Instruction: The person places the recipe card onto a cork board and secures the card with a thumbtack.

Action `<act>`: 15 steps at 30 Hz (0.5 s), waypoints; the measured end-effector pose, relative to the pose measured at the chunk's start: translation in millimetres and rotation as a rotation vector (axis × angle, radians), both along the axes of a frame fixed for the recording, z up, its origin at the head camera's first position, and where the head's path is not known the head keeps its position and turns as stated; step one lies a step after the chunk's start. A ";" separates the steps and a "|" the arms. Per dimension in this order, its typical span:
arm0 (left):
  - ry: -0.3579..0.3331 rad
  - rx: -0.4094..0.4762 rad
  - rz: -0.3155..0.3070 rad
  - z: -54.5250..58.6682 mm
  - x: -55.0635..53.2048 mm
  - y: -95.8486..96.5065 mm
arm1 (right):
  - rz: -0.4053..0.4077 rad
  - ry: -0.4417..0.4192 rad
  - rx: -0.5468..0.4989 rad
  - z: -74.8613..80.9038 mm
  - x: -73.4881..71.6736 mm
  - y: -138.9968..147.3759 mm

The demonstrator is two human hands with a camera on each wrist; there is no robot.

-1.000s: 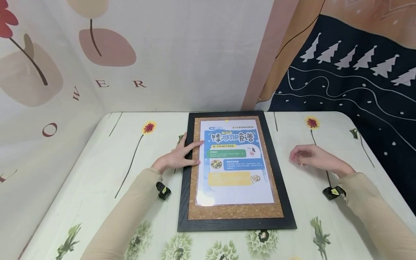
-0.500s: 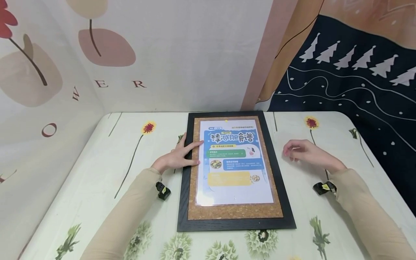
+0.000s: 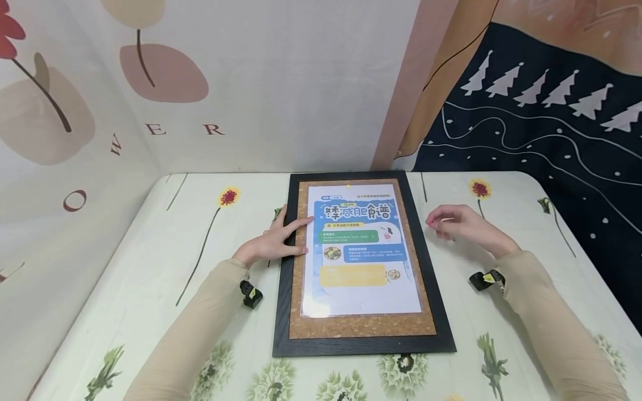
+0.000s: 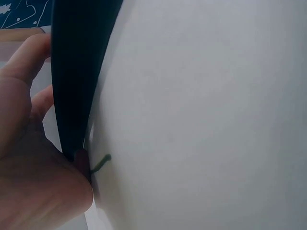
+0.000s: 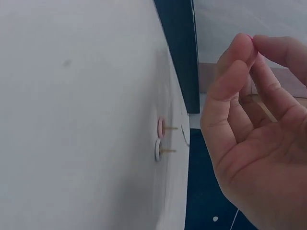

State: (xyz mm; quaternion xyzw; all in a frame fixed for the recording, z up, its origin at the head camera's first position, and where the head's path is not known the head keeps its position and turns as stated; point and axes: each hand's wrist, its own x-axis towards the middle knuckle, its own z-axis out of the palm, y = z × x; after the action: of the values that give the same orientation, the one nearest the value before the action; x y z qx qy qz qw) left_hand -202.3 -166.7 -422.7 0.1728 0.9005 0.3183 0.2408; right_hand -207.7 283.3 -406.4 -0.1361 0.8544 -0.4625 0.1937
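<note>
A cork board point(image 3: 363, 327) in a black frame point(image 3: 363, 346) lies on the table and bears a printed poster point(image 3: 360, 303). My left hand point(image 3: 271, 245) rests on the frame's left edge, thumb and forefinger stretched straight over onto the board. Right of the frame, my right hand point(image 3: 463, 225) hovers above the table, pinching a small pink-headed thumbtack point(image 5: 250, 38) between thumb and forefinger; its pin is hidden. A yellow thumbtack point(image 3: 348, 186) sits at the poster's top edge. In the right wrist view, a pink thumbtack point(image 5: 161, 128) and a white thumbtack point(image 5: 158, 150) lie on the table.
A white flower-printed cloth point(image 3: 125, 267) covers the table. Behind it hangs a pale printed curtain point(image 3: 281, 111), with a dark blue cloth point(image 3: 531, 122) patterned with trees at the right. A small black wrist camera point(image 3: 481, 280) sits below my right hand.
My right hand has moved left, toward the frame's right edge, with the pink thumbtack between its fingertips. My left hand and the board stay in place.
</note>
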 end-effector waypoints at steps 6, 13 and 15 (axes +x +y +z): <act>0.005 -0.005 -0.002 0.5 0.5 0.2 | 0.000 0.012 -0.014 -0.8 -5.0 -7.8; 0.007 -0.012 -0.003 1.8 1.3 1.3 | 0.023 -0.001 -0.041 2.6 -12.9 -22.5; 0.007 -0.013 -0.003 1.9 1.3 1.1 | 0.041 -0.005 -0.061 3.3 -15.6 -27.3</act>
State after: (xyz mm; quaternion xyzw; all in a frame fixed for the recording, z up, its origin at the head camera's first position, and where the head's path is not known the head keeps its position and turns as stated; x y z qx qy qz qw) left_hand -201.0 -165.6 -420.8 0.1735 0.9031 0.3116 0.2392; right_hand -223.3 255.9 -403.1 -0.1581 0.8366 -0.4846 0.2009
